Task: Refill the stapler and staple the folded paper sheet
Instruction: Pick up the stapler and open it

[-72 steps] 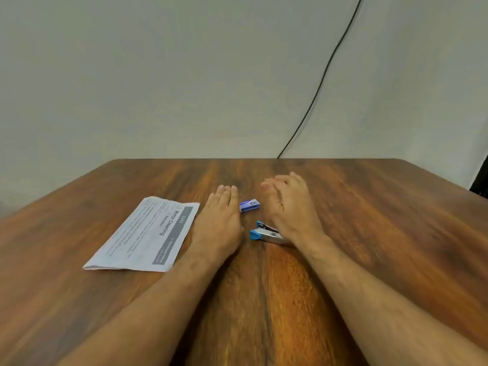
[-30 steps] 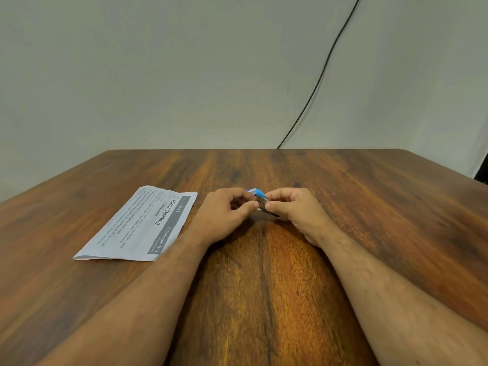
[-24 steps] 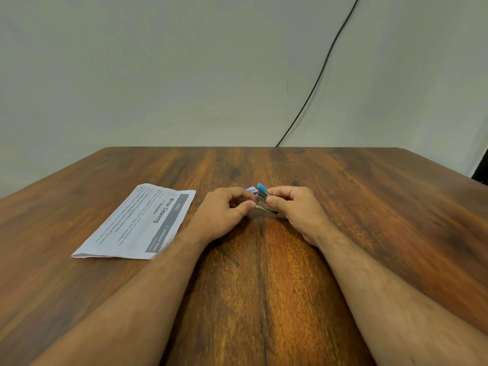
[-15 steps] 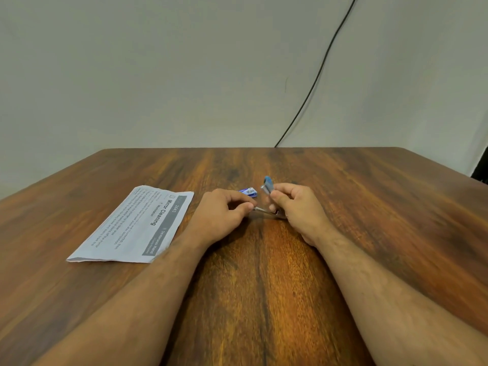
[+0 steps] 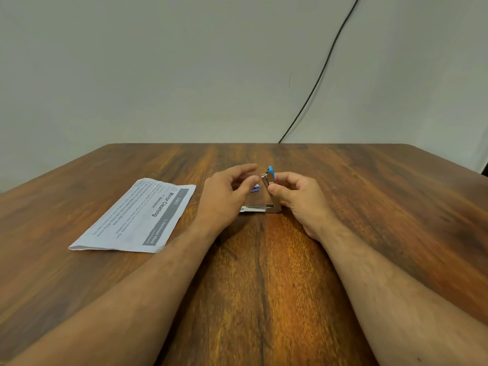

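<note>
Stapler is now hinged wide open: 0.5 s ago the blue-tipped top arm was only partly raised, now it stands steeply up while the metal base lies flat on the table. 1 s ago both hands were closed around it w/ the arm barely lifted. So the opening step looks done & the staple channel should be reachable for loading, tho the channel itself is too small to make out.

Right hand pinches the raised arm, thumb & forefinger curled on it just below the blue tip; hinge end of the base sits right by that hand's heel. Left hand has let go: fingers loosely spread, nothing in them, hovering over the free end of the base, which pokes out from under its palm. Small blue-and-white staple box lies on the table just past the left fingertips, between the 2 hands, partly hidden. Likely next: left hand goes for it.

Folded paper sheet lies flat left of the left wrist, untouched, well clear of the stapler.
</note>
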Motion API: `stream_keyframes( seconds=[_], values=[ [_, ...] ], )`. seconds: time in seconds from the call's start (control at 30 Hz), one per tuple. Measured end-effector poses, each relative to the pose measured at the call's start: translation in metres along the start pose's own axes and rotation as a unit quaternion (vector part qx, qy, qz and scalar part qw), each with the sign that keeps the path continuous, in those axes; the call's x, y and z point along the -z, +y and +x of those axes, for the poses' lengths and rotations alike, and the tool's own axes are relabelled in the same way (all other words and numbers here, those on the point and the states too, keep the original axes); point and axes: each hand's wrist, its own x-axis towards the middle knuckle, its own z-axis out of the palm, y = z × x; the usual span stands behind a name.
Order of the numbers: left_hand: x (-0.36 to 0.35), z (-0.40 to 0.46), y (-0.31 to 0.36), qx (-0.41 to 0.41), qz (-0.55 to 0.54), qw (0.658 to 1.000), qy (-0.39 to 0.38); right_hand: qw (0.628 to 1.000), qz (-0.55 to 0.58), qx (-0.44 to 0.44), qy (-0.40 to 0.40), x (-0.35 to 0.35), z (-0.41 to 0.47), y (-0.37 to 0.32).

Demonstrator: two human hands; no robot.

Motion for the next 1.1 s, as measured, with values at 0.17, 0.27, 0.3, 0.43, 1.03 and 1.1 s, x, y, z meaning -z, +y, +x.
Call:
stream_keyframes(
  seconds=[0.17,0.27,0.3,0.43,1.03,1.1],
  values=[
    [-0.004,0.001,-0.006,0.028,-0.074,0.996,-0.037,0.999,-0.005,0.007,-0.031,0.002,0.0,-0.001],
    [-0.005,0.001,-0.008,0.039,-0.077,0.996,-0.029,0.999,-0.009,0.003,-0.034,0.002,0.001,0.001],
    [-0.005,0.001,-0.009,0.046,-0.078,0.995,-0.031,0.999,-0.01,0.004,-0.034,0.001,0.001,0.001],
    [-0.006,0.001,-0.012,0.076,-0.112,0.989,-0.059,0.999,-0.01,0.008,-0.038,0.002,0.001,0.001],
    [-0.007,0.0,-0.004,0.137,-0.077,0.987,-0.036,0.999,0.028,-0.014,0.007,-0.001,-0.001,-0.002],
    [-0.007,0.0,-0.005,0.127,-0.044,0.991,-0.025,0.998,0.031,-0.019,0.055,0.001,0.001,-0.002]
  ],
)
